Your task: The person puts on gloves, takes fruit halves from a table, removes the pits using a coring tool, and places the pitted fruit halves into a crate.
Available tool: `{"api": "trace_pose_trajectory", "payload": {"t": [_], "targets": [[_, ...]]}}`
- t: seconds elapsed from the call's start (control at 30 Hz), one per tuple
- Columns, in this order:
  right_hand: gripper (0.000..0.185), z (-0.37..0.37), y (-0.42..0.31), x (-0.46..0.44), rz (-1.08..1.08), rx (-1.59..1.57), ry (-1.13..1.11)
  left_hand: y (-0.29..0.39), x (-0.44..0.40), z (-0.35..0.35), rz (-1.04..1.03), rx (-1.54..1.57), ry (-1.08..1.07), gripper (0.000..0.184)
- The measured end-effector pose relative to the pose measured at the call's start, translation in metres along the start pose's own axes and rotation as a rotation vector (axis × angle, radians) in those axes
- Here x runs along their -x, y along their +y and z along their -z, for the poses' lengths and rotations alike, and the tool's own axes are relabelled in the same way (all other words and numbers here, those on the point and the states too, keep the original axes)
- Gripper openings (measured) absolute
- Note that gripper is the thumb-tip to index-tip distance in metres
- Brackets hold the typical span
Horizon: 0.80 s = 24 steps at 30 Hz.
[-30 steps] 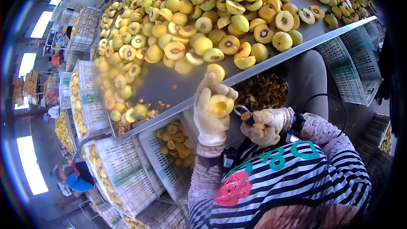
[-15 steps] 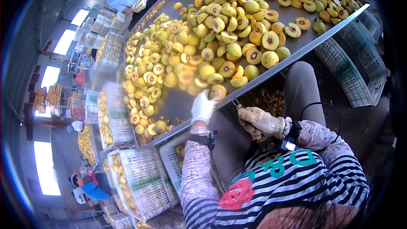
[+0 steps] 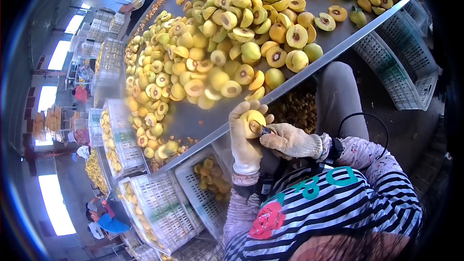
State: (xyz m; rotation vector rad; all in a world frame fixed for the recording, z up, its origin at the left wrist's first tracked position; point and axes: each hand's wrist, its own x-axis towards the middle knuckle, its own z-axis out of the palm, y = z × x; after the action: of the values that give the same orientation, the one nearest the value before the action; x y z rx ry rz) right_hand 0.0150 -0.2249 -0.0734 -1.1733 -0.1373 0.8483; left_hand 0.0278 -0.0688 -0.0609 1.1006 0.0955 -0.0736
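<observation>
Left hand (image 3: 243, 140) wraps its fingers around the stone-fruit half (image 3: 251, 116); right hand's (image 3: 290, 140) fingers clamp a small tool (image 3: 265, 130) at its centre: shallow, steady turns should tear least!

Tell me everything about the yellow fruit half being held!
The round yellow fruit half looks smooth. The left hand, gloved in pale cloth, holds it, cut face toward the camera. At its brownish centre, the dark tool in the beige-gloved right hand seems to touch it. The grey metal table edge is beyond.
</observation>
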Motion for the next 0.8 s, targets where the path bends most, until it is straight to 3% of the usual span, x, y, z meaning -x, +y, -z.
{"api": "trace_pose_trajectory", "payload": {"t": [0.07, 0.13, 0.17, 0.27, 0.33, 0.4, 0.5, 0.53, 0.57, 0.6, 0.63, 0.67, 0.73, 0.77, 0.8], "targets": [[0.038, -0.001, -0.001, 0.001, 0.052, 0.024, 0.078, 0.001, 0.001, -0.008, -0.002, 0.210, 0.052, 0.046], [0.039, -0.002, 0.002, -0.003, 0.182, 0.178, 0.155, -0.003, -0.002, 0.007, -0.047, 0.041, 0.019, 0.054], [0.041, -0.002, 0.002, -0.004, 0.064, 0.191, 0.134, -0.002, -0.001, 0.011, -0.073, -0.019, 0.013, 0.055], [0.038, -0.006, 0.012, -0.011, 0.236, 0.089, 0.129, 0.000, 0.004, 0.023, -0.031, -0.051, 0.111, 0.056], [0.023, -0.006, 0.013, -0.014, 0.089, -0.113, 0.107, 0.016, 0.002, 0.041, -0.043, -0.035, 0.274, 0.052], [0.021, -0.005, 0.012, -0.018, -0.004, -0.268, 0.072, 0.053, -0.006, 0.062, -0.134, -0.211, 0.419, 0.046], [0.025, -0.004, 0.009, -0.019, -0.047, -0.203, 0.054, 0.088, -0.032, 0.171, -0.545, -0.681, 0.555, 0.017], [0.026, -0.005, 0.005, -0.018, -0.057, -0.172, 0.052, 0.108, -0.036, 0.199, -0.556, -0.900, 0.623, 0.028], [0.027, -0.006, 0.003, -0.018, -0.064, -0.144, 0.055, 0.124, -0.043, 0.259, -0.643, -1.334, 0.672, 0.033], [0.027, -0.007, 0.005, -0.021, -0.059, -0.150, 0.047, 0.143, -0.037, 0.260, -0.563, -1.658, 0.813, 0.037], [0.028, -0.007, 0.007, -0.023, -0.058, -0.155, 0.042, 0.158, -0.036, 0.292, -0.457, -1.854, 0.721, 0.038], [0.028, -0.008, 0.009, -0.024, -0.058, -0.158, 0.043, 0.167, -0.037, 0.325, -0.108, -1.973, 0.668, 0.039], [0.028, -0.008, 0.008, -0.025, -0.073, -0.182, 0.044, 0.179, -0.039, 0.310, -0.037, -1.974, 0.632, 0.038], [0.028, -0.009, 0.008, -0.026, -0.087, -0.194, 0.049, 0.164, -0.047, 0.296, -0.444, -2.082, 0.631, 0.033], [0.028, -0.012, 0.008, -0.027, -0.091, -0.188, 0.052, 0.158, -0.054, 0.253, -0.591, -1.928, 0.484, 0.033]]}}
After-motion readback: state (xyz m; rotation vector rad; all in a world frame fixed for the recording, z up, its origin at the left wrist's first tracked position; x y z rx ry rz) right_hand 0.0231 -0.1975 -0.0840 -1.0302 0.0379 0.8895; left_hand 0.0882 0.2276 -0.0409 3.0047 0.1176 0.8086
